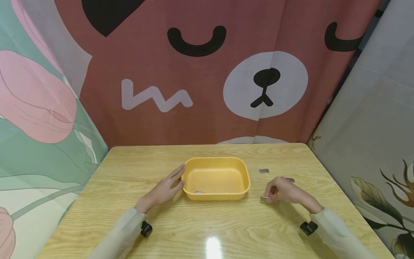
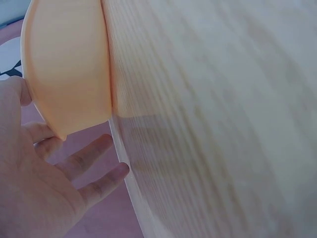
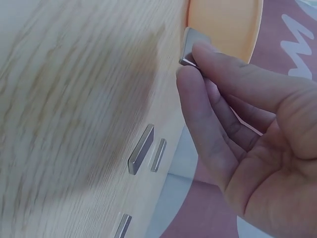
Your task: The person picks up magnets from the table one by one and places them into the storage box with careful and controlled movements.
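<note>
My right hand [image 1: 283, 190] pinches a small flat metal rectangle [image 3: 188, 47] between thumb and fingertips, just above the table to the right of a yellow plastic tray [image 1: 215, 197]. My left hand [image 1: 165, 190] lies against the tray's left side with its fingers extended, and thumb and fingertips touch the rim. Another such piece [image 1: 199, 192] lies inside the tray near its front left. Behind the right hand, one metal rectangle [image 1: 263, 171] rests on the wood. A second one [image 1: 290, 180] is partly covered by that hand. Three lying pieces appear in the right wrist view.
The light wooden table [image 1: 181, 230] has its far edge against a curtain [image 1: 200, 108] printed with a bear face. Patterned cloths hang along both sides. A black wrist camera [image 1: 146, 228] sits on the left cuff, another [image 1: 308, 228] on the right.
</note>
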Available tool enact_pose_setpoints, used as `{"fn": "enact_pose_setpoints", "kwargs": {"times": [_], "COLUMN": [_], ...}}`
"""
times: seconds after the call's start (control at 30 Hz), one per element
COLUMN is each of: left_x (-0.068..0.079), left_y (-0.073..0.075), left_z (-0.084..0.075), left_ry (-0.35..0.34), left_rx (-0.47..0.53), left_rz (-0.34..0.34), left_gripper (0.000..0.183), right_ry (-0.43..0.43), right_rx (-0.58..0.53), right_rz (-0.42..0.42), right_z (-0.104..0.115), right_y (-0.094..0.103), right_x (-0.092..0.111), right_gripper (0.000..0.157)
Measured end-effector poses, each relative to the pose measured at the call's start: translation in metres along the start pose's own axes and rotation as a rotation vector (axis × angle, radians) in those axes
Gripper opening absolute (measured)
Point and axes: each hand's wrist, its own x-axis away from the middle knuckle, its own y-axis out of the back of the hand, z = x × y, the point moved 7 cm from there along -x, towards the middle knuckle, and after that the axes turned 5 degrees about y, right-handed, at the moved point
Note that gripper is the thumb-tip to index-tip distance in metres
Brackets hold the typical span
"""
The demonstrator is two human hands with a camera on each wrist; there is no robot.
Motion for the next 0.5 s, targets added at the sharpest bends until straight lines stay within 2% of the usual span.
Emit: {"fn": "enact_pose_setpoints", "kwargs": {"times": [0.2,0.5], "left_x": [0.0,0.0], "left_y": [0.001,0.001], "left_z": [0.0,-0.002], "left_ry": [0.0,-0.006], "left_rx": [-0.006,-0.004], "left_rz": [-0.003,-0.006], "left_gripper": [0.062,0.062], "right_ry": [-0.007,0.006], "right_rx": [-0.028,0.004], "right_rz": [-0.001,-0.018], "right_z": [0.005,0.011], "right_y": [0.001,0.008], "right_x": [-0.001,-0.004], "right_gripper": [0.01,0.01]}}
